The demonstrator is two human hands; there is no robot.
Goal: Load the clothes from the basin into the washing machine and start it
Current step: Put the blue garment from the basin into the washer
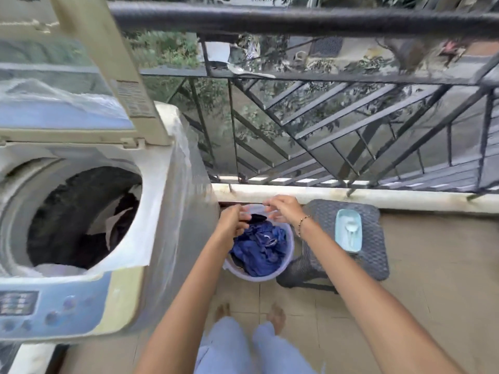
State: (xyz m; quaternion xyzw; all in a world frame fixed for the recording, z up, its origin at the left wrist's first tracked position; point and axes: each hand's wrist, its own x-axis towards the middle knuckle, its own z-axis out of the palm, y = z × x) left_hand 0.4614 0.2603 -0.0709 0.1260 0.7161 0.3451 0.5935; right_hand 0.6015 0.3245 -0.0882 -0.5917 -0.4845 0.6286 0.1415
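A pale lilac basin (286,271) stands on the tiled floor by the washing machine, holding blue clothes (260,248) and a dark garment (256,218) at its far rim. My left hand (231,220) is down at the basin's far left, fingers closed on the dark garment. My right hand (283,209) hovers over the far rim with fingers spread, blurred by motion. The top-loading washing machine (151,211) fills the left side, its lid (108,63) raised. Dark and white clothes (118,220) lie inside the drum. Its control panel (54,311) faces me at lower left.
A dark woven stool (375,233) stands right of the basin with a light blue dish (348,230) on top. A black metal balcony railing (297,117) and a low ledge (351,197) run behind. My bare feet (275,317) stand on beige tiles.
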